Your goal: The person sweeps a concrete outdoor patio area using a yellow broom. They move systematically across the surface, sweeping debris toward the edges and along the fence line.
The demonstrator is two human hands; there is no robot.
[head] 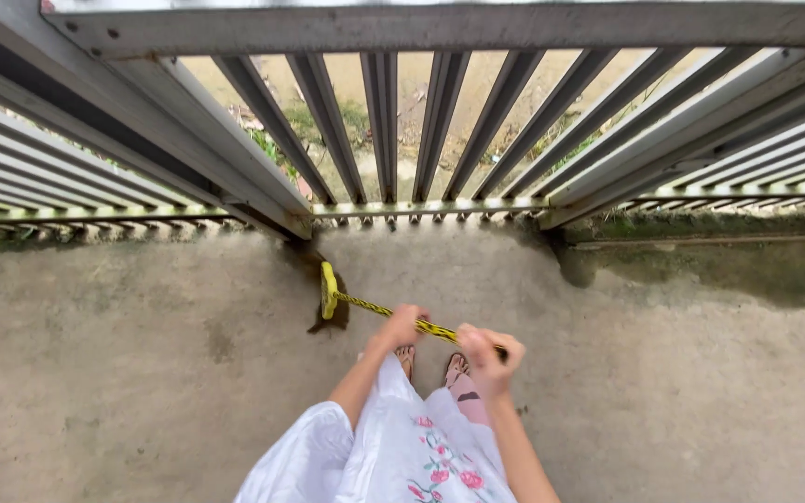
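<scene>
I hold a broom with both hands. Its handle (379, 309) is striped yellow and black and runs from my hands up to the left. My left hand (401, 326) grips the handle near its middle. My right hand (486, 351) is closed around the handle's near end. The yellow head with dark bristles (330, 300) rests on the concrete floor (142, 373) near the foot of a grey metal gate (393, 130). My feet in sandals (430, 365) show just below my hands, above a white flowered garment (402, 447).
The barred gate spans the top of the view, with a post (263, 200) meeting the floor just left of the broom head. A dark damp, mossy patch (729, 265) runs along the floor's right edge. Dirt and weeds lie beyond the bars.
</scene>
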